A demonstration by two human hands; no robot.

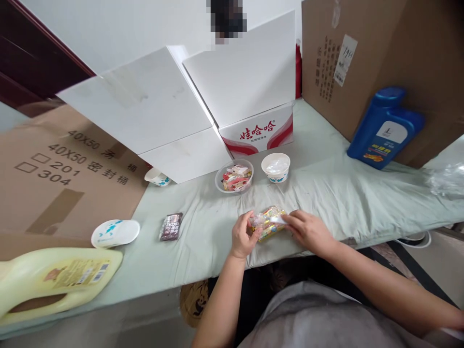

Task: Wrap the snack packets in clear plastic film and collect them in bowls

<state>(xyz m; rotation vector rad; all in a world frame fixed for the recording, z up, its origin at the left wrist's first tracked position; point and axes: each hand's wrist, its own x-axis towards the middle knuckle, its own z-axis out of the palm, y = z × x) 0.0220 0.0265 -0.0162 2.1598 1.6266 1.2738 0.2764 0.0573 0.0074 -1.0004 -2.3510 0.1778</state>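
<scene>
A small clear plastic bag of colourful wrapped sweets (268, 223) lies near the front edge of the pale green cloth-covered table (344, 193). My left hand (243, 238) is closed on the bag's left end, fingers pinching the plastic. My right hand (308, 231) grips the bag's right end, fingertips pinched on its top. Just beyond stand a clear bowl of wrapped sweets (234, 177) and a white paper bowl with crumpled plastic inside (276, 167).
An open white carton with red lettering (253, 130) stands behind the bowls. A dark sachet (171, 226), a white lid (115, 233) and a yellow jug (54, 280) lie at the left. A blue bottle (384, 128) leans on a brown box (380, 58).
</scene>
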